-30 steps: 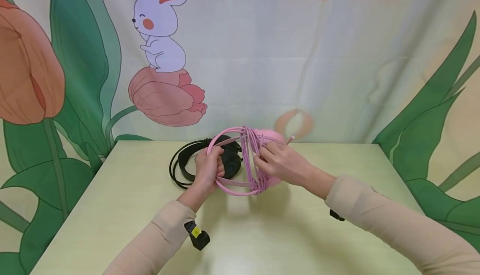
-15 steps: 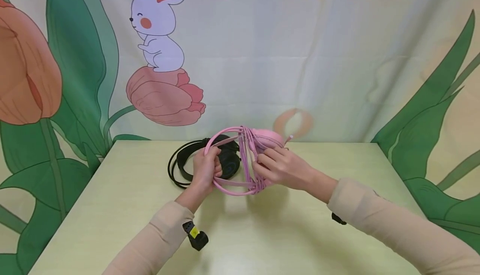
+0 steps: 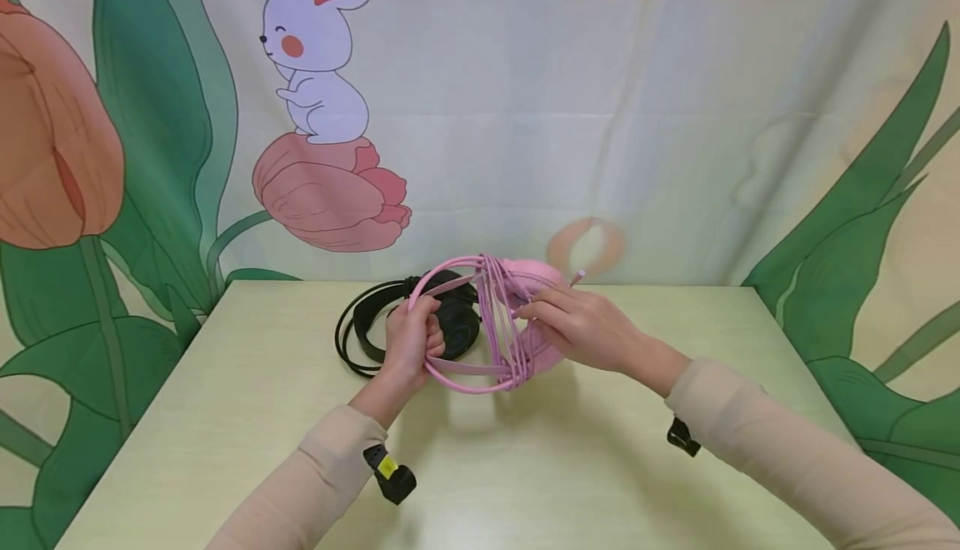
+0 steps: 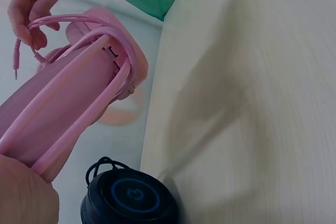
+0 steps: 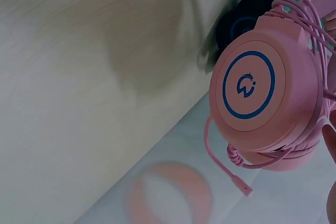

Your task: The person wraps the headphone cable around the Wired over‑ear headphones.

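A pink headset (image 3: pixel 534 272) is held up off the table, its pink cable (image 3: pixel 495 317) wound several times across the headband sides near the ear cups. My left hand (image 3: pixel 409 338) grips the top of the headband. At the cup end, my right hand (image 3: pixel 588 329) pinches the loose end of the cable; a slim plug (image 4: pixel 16 59) hangs by its fingers in the left wrist view. One round ear cup (image 5: pixel 252 85) with a blue ring faces the right wrist camera, and a thin microphone boom (image 5: pixel 240 184) sticks out below it.
Behind my left hand, a black headset (image 3: pixel 459 327) with its cable (image 3: pixel 347 329) coiled lies on the pale table (image 3: pixel 510 483). A printed cloth (image 3: pixel 480 100) hangs along the table's back edge.
My right hand has shifted slightly right, and its fingers have straightened somewhat at the cable. My left hand and the pink headset have stayed nearly still.
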The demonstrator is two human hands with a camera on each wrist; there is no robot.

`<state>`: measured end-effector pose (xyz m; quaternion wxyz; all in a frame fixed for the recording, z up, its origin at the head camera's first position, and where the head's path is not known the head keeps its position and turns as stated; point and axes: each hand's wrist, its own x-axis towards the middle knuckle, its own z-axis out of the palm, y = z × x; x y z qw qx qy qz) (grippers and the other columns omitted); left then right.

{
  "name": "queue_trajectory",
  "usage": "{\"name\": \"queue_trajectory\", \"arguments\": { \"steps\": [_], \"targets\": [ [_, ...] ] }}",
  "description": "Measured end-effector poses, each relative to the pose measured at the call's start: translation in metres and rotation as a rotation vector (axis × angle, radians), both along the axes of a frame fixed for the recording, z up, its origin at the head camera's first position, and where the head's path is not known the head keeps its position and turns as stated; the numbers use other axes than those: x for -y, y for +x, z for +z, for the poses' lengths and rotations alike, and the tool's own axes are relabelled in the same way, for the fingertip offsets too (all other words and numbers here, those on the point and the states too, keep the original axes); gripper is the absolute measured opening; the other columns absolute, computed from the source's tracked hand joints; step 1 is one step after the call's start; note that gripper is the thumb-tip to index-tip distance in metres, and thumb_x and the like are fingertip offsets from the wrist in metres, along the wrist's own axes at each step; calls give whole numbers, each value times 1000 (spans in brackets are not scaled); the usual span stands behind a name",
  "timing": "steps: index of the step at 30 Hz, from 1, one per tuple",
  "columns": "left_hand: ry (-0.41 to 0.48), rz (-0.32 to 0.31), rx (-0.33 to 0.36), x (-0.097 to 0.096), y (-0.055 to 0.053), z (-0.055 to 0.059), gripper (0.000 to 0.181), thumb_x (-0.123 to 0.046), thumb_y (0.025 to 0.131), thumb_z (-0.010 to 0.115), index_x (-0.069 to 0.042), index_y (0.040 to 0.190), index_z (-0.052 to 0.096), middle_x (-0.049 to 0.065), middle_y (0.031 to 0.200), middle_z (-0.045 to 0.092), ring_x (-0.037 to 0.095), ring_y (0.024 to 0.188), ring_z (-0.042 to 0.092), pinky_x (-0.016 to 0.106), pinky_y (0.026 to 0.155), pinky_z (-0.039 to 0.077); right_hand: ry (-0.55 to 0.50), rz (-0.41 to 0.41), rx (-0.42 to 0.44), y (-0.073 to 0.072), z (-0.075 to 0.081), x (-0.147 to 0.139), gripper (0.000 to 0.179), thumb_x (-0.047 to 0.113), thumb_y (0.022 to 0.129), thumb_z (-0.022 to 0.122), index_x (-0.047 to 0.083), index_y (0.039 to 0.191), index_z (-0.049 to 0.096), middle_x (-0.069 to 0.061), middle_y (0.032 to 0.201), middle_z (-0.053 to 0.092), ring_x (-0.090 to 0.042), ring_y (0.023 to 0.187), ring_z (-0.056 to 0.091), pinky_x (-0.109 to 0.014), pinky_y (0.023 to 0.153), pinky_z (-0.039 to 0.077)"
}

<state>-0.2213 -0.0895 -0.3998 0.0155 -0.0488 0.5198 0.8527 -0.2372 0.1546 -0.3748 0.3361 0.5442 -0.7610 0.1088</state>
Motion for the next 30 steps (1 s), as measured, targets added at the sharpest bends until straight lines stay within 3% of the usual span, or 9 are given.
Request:
{"name": "queue_trajectory", "arguments": {
  "steps": [7, 11, 15, 22, 30],
  "targets": [
    [16, -37, -7, 0, 0, 0, 19, -7, 86, 42, -10, 71, 32, -7, 42, 27, 4, 32, 24, 18, 33, 18, 113, -71, 166, -1, -7, -8, 32, 22, 90, 53, 8, 118, 59, -4, 108, 60, -17, 100, 55, -33, 90, 45],
    [24, -43, -7, 0, 0, 0, 16, -7, 87, 41, -10, 74, 32, -7, 43, 27, 5, 32, 24, 18, 33, 18, 148, -96, 123, -2, -11, -10, 38, 31, 94, 46, 8, 123, 56, -4, 109, 60, -20, 104, 53, -36, 93, 42],
    [30, -26, -1, -1, 0, 0, 14, -8, 85, 42, -11, 75, 33, -7, 43, 26, 4, 33, 23, 17, 33, 18, 157, -96, 50, -2, -15, -10, 37, 35, 96, 41, 10, 116, 59, -3, 105, 61, -20, 100, 53, -36, 87, 44],
    [39, 1, 5, -1, 0, 0, 17, -7, 85, 42, -11, 71, 34, -7, 44, 26, 4, 33, 23, 17, 33, 17, 169, -81, 31, -1, -19, -6, 23, 30, 94, 48, 14, 104, 61, 1, 96, 60, -18, 92, 52, -33, 85, 42],
    [41, -10, -1, -1, 2, 0, 16, -7, 83, 44, -11, 71, 34, -8, 44, 26, 4, 33, 23, 18, 33, 17, 168, -57, 5, -1, -20, -4, 21, 27, 94, 46, 14, 102, 61, 0, 96, 58, -19, 91, 51, -34, 85, 42]
  ]
}}
